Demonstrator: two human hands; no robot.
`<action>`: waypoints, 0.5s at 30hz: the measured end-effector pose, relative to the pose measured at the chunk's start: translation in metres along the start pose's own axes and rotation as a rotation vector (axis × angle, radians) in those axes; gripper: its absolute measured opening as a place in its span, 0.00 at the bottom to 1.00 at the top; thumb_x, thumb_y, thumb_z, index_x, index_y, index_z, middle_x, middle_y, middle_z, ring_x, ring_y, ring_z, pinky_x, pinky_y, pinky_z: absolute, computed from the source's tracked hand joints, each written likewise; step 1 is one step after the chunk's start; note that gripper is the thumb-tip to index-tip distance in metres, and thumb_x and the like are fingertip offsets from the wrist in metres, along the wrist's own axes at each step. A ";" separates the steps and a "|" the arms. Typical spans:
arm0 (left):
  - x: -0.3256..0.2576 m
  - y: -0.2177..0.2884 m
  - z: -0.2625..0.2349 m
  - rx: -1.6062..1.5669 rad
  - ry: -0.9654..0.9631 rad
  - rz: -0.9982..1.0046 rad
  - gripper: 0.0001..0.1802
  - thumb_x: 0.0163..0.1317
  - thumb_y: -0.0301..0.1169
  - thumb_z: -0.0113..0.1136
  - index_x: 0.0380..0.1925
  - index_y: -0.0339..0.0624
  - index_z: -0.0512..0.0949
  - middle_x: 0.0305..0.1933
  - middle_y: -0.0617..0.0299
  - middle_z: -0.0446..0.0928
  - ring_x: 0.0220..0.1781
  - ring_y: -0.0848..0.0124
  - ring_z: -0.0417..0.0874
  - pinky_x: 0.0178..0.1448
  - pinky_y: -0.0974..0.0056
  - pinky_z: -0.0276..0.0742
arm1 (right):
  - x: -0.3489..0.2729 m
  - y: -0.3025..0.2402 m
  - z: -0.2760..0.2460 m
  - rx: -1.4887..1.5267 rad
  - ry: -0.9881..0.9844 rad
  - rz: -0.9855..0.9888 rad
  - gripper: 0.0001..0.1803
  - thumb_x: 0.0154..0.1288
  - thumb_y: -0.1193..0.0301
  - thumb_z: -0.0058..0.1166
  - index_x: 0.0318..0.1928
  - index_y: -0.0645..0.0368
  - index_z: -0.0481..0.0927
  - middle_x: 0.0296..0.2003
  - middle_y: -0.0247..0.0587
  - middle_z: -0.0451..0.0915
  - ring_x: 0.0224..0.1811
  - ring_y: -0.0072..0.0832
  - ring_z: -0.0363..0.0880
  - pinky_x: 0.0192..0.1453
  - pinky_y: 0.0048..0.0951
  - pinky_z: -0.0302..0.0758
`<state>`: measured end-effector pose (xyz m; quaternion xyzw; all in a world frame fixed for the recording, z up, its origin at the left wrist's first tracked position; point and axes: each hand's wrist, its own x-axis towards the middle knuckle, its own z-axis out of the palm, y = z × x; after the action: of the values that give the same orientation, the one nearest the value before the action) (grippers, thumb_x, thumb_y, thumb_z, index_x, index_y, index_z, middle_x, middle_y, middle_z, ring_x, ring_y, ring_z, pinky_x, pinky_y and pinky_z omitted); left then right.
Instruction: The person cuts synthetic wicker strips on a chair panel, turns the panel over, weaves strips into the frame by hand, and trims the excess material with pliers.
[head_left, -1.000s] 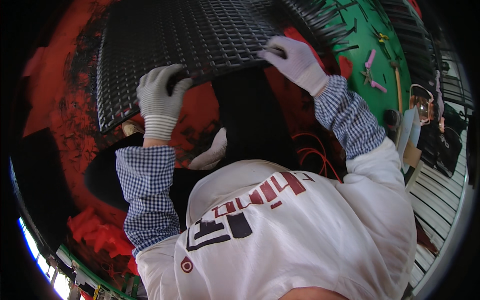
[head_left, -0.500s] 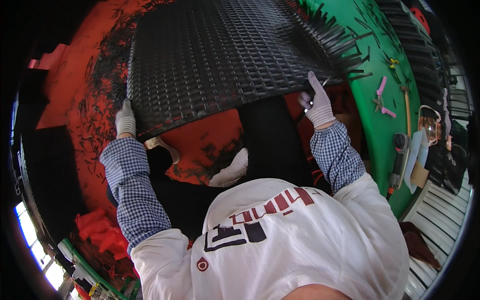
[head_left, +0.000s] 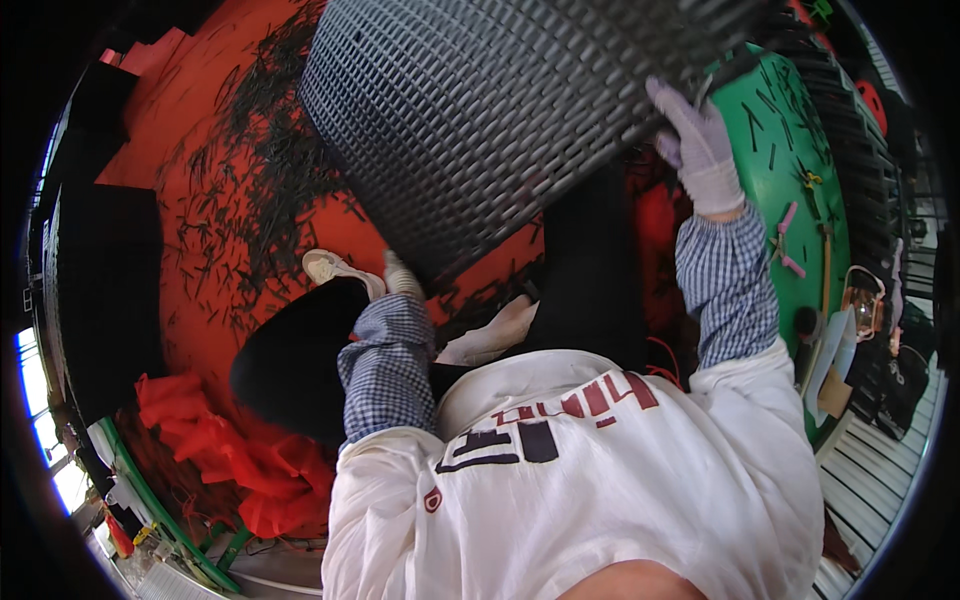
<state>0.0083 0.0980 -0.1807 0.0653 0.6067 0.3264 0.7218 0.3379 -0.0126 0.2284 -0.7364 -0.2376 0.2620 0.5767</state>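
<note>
The big black woven panel [head_left: 480, 110] is up on edge, tilted over the red floor [head_left: 200, 200]. Right hand [head_left: 697, 150], gloved, clamps its right edge; left hand [head_left: 400, 275] sits under its lower edge, grip hidden. Turning it over looks under way; both hands must hold evenly. Green workbench [head_left: 790, 150], right of the panel, carries pink pliers [head_left: 787, 240].

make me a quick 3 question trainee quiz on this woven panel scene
1. True or false: the right hand wears a light glove and grips the dark woven panel.
2. What litters the red floor covering? A) black strip offcuts B) coins C) leaves
3. Where is the left hand: at the panel's lower edge or on the green table?

Key: 1 true; 2 A; 3 at the panel's lower edge, mostly hidden.
</note>
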 end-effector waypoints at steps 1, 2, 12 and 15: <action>-0.014 -0.016 0.007 0.015 -0.013 -0.150 0.39 0.71 0.64 0.45 0.67 0.44 0.73 0.68 0.47 0.75 0.69 0.52 0.73 0.67 0.49 0.75 | 0.006 -0.008 0.005 -0.092 -0.030 -0.090 0.18 0.70 0.63 0.63 0.55 0.58 0.81 0.30 0.26 0.77 0.15 0.12 0.57 0.19 0.18 0.54; -0.024 -0.022 0.015 0.139 0.044 -0.226 0.36 0.73 0.62 0.43 0.65 0.47 0.74 0.64 0.48 0.77 0.64 0.52 0.76 0.64 0.47 0.75 | 0.014 -0.015 0.010 -0.133 -0.002 -0.069 0.19 0.70 0.62 0.62 0.55 0.57 0.82 0.29 0.25 0.77 0.15 0.12 0.56 0.20 0.18 0.55; -0.137 0.130 0.101 0.441 -0.095 0.877 0.18 0.75 0.30 0.55 0.61 0.37 0.74 0.62 0.49 0.76 0.62 0.61 0.80 0.67 0.62 0.79 | 0.063 -0.020 0.000 -0.379 -0.048 -0.436 0.25 0.70 0.59 0.63 0.58 0.66 0.79 0.51 0.43 0.85 0.52 0.31 0.82 0.58 0.32 0.77; -0.182 0.210 0.129 0.664 -0.077 1.735 0.18 0.73 0.29 0.58 0.60 0.39 0.75 0.59 0.51 0.75 0.60 0.58 0.79 0.65 0.57 0.82 | 0.067 -0.009 -0.013 -0.624 -0.183 -0.211 0.21 0.73 0.60 0.58 0.59 0.61 0.81 0.50 0.43 0.86 0.52 0.33 0.84 0.57 0.34 0.78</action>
<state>0.0352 0.2003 0.1073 0.7102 0.3836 0.5592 0.1892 0.3966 0.0237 0.2321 -0.8223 -0.4318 0.1804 0.3237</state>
